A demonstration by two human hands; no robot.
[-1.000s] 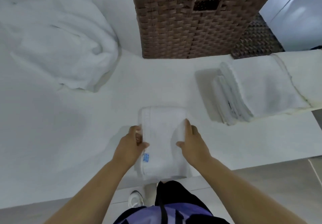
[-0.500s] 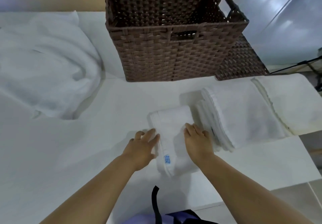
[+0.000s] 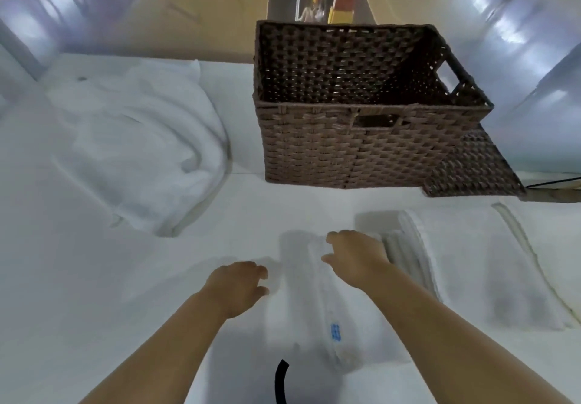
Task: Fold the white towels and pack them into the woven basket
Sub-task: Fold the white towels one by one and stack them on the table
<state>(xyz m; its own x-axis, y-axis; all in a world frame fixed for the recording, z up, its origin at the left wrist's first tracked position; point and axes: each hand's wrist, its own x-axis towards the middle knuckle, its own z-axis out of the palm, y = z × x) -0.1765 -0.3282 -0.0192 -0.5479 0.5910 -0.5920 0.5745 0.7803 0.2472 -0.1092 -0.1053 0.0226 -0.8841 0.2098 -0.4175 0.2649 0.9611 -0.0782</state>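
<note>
Folded towel [image 3: 314,293], white, one: lies on the white table [image 3: 78,278] at the near edge, lengthwise away from the person, with a small blue label [image 3: 335,332] on its near half.

Left hand [image 3: 234,287]: at the towel's left edge, fingers loosely curled and relaxed, tips at the cloth, nothing held.

Right hand [image 3: 356,256]: over the towel's far right corner, fingers arched downward, thumb pointing left. Motion blur hides whether it grips the cloth or only rests on it.

Woven basket [image 3: 345,152], brown, rectangular, one: stands upright at the far middle of the table, well apart from the towel, with handle cut-outs in the near and right walls.

Woven panel [image 3: 474,171], brown, flat: against the basket's right near corner.

Stack of folded towels [image 3: 456,262], white: just right of the right hand, folded edges facing left.

Heap of unfolded towels [image 3: 141,158], white: far left of the table, beside the basket.

Black strap [image 3: 280,381]: at the bottom edge, between the forearms.
</note>
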